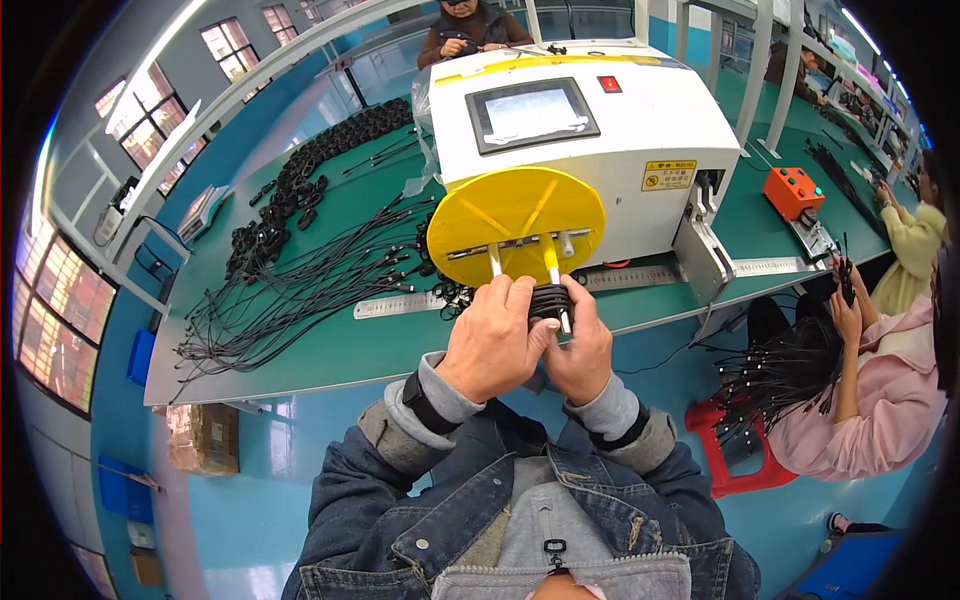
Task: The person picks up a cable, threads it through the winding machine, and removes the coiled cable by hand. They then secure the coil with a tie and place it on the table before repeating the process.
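A small coil of black cable (548,301) sits between my two hands, in front of a yellow winding disc (518,215). My left hand (490,342) closes on the coil's left side, its fingertips by a pale peg (495,260) on the disc. On the coil's right side, my right hand (584,350) is closed too, thumb and fingers around it. A yellow peg (549,258) runs from the disc towards the coil. Whether the coil still sits around the pegs, I cannot tell. The disc is mounted on a white machine (630,130) with a screen (532,115).
Loose black cables (300,275) spread over the green table (330,355) at left, with wound black coils (350,135) behind. A steel ruler (400,305) lies below the disc. An orange control box (793,193) stands at right. A person in pink (875,400) sits nearby, holding cables.
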The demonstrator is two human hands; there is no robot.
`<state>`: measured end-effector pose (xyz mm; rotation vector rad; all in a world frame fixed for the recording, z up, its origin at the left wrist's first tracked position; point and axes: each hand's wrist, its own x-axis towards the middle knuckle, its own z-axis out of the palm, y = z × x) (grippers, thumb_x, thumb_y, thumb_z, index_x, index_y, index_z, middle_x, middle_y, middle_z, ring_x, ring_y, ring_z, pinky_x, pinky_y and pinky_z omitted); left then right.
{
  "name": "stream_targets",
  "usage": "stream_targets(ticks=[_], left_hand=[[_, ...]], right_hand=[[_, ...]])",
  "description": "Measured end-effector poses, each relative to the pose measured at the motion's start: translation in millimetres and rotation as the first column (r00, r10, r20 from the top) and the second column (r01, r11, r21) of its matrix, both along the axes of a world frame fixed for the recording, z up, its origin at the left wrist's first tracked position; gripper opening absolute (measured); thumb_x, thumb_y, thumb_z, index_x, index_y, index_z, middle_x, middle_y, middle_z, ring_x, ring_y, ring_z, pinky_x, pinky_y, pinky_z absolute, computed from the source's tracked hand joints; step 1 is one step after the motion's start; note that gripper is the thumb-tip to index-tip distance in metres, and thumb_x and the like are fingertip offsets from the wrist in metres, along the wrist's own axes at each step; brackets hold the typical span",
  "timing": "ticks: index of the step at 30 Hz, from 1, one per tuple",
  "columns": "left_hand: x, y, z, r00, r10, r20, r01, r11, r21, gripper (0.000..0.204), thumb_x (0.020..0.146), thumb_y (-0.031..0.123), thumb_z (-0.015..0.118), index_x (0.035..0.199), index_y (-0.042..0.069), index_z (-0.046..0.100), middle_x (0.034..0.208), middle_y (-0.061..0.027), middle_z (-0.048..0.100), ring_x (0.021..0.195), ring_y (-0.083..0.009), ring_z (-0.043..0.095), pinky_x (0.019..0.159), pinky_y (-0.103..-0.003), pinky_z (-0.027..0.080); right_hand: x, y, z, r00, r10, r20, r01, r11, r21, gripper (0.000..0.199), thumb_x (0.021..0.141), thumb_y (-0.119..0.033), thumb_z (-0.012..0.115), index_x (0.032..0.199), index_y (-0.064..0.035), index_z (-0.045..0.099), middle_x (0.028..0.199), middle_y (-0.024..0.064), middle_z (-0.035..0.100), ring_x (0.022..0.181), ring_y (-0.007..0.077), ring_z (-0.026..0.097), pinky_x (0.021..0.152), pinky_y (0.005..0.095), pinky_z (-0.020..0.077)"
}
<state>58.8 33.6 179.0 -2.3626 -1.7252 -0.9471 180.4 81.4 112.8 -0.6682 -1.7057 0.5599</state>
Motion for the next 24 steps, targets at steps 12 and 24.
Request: stream_targets(ticks=[12, 24], left_hand=[[17.5, -48.2, -38.1, 0.995, 0.088, -0.045, -0.091, 0.993, -0.071, 0.022, 0.08, 0.02, 0.056, 0.086, 0.001, 0.046, 0.077, -0.015, 0.049, 0.068, -0.031, 0.053, 0.054, -0.039, 0.045], [-31.7, -22.3, -126.3, 0.464, 0.476, 0.747, 0.615, 0.433, -0.658, 0.04, 0.096, 0.033, 0.038, 0.107, -0.003, 0.05, 0.089, -0.0077, 0.057, 0.068, -0.012, 0.053, 0.056, -0.027, 0.044]], right_hand=[[16.1, -30.5, -30.0, 0.954, -0.029, 0.298, 0.036, 0.999, -0.019, 0.029, 0.077, -0.013, 0.059, 0.099, 0.0012, 0.046, 0.071, 0.0192, 0.059, 0.061, 0.0356, 0.06, 0.052, 0.0392, 0.0483], [3.9, -12.6, -125.7, 0.816, 0.22, 0.535, -0.182, 0.976, -0.123, 0.022, 0.073, -0.005, 0.057, 0.088, -0.0015, 0.042, 0.061, 0.0197, 0.056, 0.058, 0.0371, 0.058, 0.048, 0.0433, 0.0453]])
